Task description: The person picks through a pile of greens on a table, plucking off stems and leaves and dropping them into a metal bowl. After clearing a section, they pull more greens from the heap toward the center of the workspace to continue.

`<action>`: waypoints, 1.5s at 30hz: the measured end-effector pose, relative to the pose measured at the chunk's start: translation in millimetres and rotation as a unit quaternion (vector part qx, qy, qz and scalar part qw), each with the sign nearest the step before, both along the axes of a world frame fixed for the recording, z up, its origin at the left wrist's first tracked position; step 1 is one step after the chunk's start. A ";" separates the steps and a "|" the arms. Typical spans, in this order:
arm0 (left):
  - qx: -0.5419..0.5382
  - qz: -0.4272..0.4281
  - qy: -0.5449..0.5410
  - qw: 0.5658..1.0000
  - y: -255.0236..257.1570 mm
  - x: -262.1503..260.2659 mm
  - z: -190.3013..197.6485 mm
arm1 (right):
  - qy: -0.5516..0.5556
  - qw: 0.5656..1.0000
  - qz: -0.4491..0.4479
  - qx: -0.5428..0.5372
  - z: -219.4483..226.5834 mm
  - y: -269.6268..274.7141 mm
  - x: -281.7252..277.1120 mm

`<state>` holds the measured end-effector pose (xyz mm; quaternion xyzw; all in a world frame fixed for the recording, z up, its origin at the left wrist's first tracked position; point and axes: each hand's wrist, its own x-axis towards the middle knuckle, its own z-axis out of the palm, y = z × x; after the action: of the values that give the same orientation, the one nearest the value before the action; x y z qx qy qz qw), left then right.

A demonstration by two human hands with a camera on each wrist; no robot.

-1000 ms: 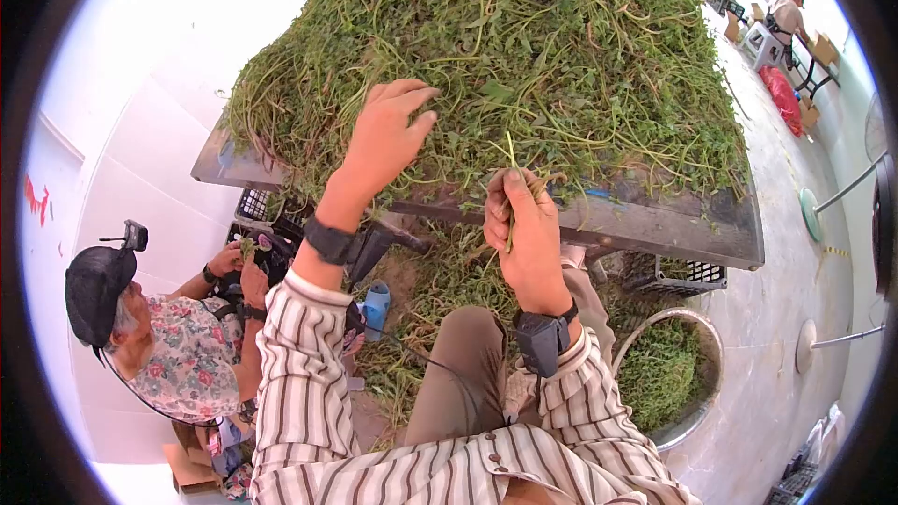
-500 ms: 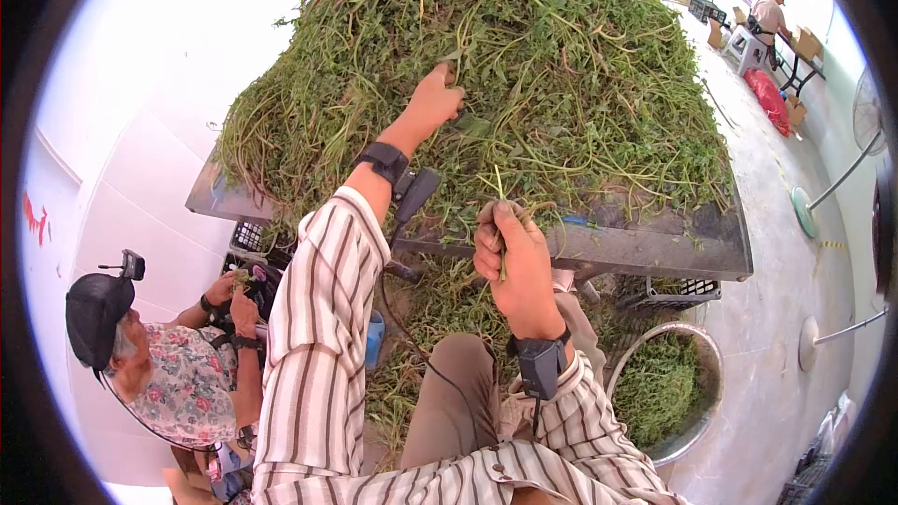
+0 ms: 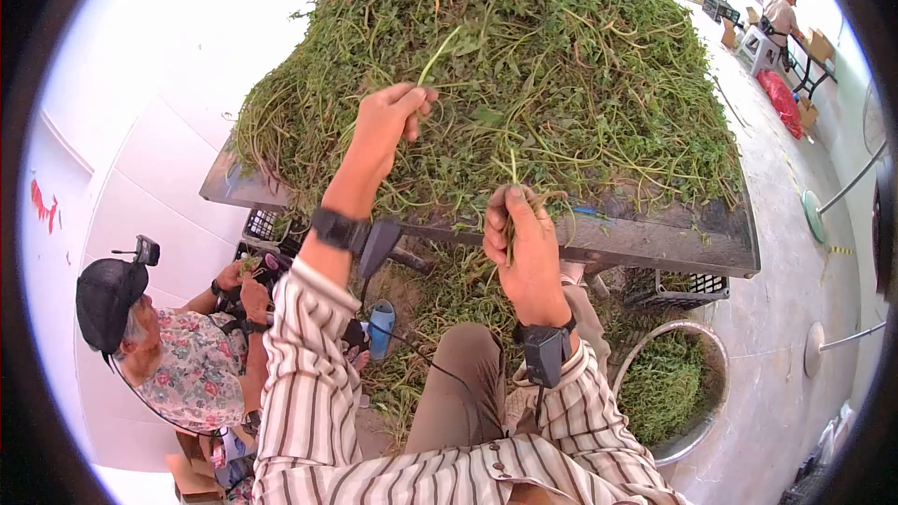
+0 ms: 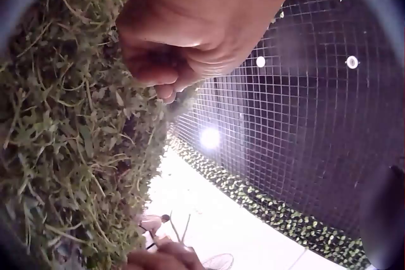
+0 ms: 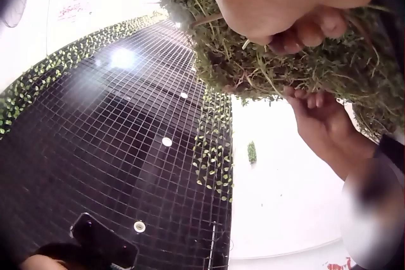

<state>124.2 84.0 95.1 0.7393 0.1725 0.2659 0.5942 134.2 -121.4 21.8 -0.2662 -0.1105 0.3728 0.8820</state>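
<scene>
In the head view my left hand (image 3: 382, 131) pinches a pale green stem (image 3: 438, 54) between thumb and fingers, over the near left part of a big heap of leafy green stems (image 3: 561, 65). My right hand (image 3: 526, 238) grips a few cut stems (image 3: 514, 166) in front of the table's near edge, their tips poking up past the thumb. Curled fingers of the left hand (image 4: 190, 29) show beside the heap in the left wrist view. The right wrist view has the right hand (image 5: 291, 4) up close, with the left hand beyond it.
The heap covers most of a dark table (image 3: 655, 241). Below are a black crate (image 3: 675, 288), a round tub of greens (image 3: 666, 383), scattered stems and a blue slipper (image 3: 382, 329). A person in a floral shirt (image 3: 201, 365) sits at left; standing fans (image 3: 812, 355) are at right.
My left hand, empty at first, reached forward into the heap and has drawn back with a stem pinched in it. The right hand stays nearly in place with its stems.
</scene>
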 end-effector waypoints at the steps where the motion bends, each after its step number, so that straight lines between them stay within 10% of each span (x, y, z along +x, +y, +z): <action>1: 0.018 0.010 0.000 1.000 -7.7 -16.4 -0.1 | -0.008 1.000 -0.014 -0.006 2.7 -0.2 -0.8; 24: 0.266 0.150 0.032 0.952 -121.8 -125.4 -78.0 | -0.281 0.934 0.013 -0.219 -3.8 19.2 -27.9; 26: 0.049 0.157 -0.032 0.986 -125.1 -128.4 -69.0 | -0.310 0.913 -0.002 -0.266 -4.9 17.6 -24.3; 31: 0.008 0.174 -0.069 0.982 -106.7 -137.4 -58.3 | -0.324 0.914 0.052 -0.236 -2.9 12.0 -22.5; 38: -0.240 -0.029 -0.022 0.970 -92.0 -127.1 -48.5 | -0.236 0.948 0.151 -0.154 9.8 12.3 -34.1; 45: -0.299 0.027 -0.066 0.952 -87.7 -119.6 -55.2 | -0.285 0.925 0.178 -0.177 7.9 12.1 -33.9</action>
<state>4.6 -3.7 39.9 0.5037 0.2240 0.2664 0.7907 100.3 -109.3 29.7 -0.4889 -0.3348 0.4458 0.6709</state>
